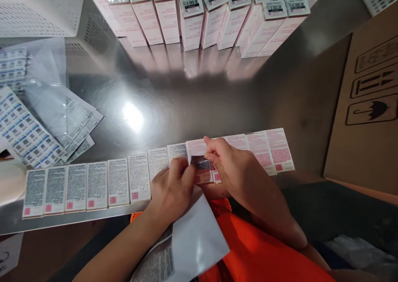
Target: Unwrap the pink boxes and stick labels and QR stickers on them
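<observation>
Both hands' fingers pinched nearly shut on a dark label (201, 163), on a pink box (199, 159) mid-row: left hand (172, 188) at its left edge, right hand (231, 166) at top. Row of flat boxes (87, 186) lies along tabletop (186, 103) near edge; bare steel beyond, w/ upright boxes (214, 16) at back. Cardboard carton (363, 120) right, contents unseen.

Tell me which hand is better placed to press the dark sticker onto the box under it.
Probably the right hand: its fingers rest at the dark sticker on the pink box, while the left hand holds the sticker's lower left edge.
</observation>
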`<state>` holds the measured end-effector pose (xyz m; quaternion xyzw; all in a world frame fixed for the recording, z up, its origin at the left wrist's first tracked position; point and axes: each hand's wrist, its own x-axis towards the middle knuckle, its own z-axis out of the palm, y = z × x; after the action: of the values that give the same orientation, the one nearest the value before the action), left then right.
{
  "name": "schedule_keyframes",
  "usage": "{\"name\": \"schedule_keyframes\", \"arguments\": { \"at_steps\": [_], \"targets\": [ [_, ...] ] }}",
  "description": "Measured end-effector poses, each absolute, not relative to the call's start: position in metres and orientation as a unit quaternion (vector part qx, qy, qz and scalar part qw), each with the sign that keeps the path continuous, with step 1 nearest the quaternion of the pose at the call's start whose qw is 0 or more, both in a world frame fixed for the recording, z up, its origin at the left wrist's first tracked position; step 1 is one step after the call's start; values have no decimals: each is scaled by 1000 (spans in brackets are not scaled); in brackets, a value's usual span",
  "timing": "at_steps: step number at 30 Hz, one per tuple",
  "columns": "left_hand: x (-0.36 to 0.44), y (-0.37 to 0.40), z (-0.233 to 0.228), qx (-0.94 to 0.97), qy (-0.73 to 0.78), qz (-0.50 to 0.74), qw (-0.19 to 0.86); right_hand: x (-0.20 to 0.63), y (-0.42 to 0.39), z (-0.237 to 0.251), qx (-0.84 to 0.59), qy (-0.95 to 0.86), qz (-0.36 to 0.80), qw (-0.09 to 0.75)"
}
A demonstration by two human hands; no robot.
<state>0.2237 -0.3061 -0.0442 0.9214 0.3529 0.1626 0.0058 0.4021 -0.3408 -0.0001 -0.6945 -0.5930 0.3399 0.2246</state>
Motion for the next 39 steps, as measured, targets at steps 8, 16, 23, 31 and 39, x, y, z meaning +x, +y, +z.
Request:
{"name": "schedule_keyframes", "arguments": {
  "at_steps": [8,16,23,31,39],
  "targets": [
    [219,-305,-51,929,321,182,13,402,-341,-2,-696,-577,359,232],
    [217,-305,-54,936,293,196,-14,404,-342,-6,-695,-585,359,214],
    [217,-306,-55,935,289,203,-25,408,-337,-5,-700,-574,357,232],
    [210,-308,-57,922,300,245,-18,416,-326,-1,-683,-556,384,276],
    [197,-313,-44,907,303,291,1,409,-327,-1,-628,-489,497,345]
  ]
}}
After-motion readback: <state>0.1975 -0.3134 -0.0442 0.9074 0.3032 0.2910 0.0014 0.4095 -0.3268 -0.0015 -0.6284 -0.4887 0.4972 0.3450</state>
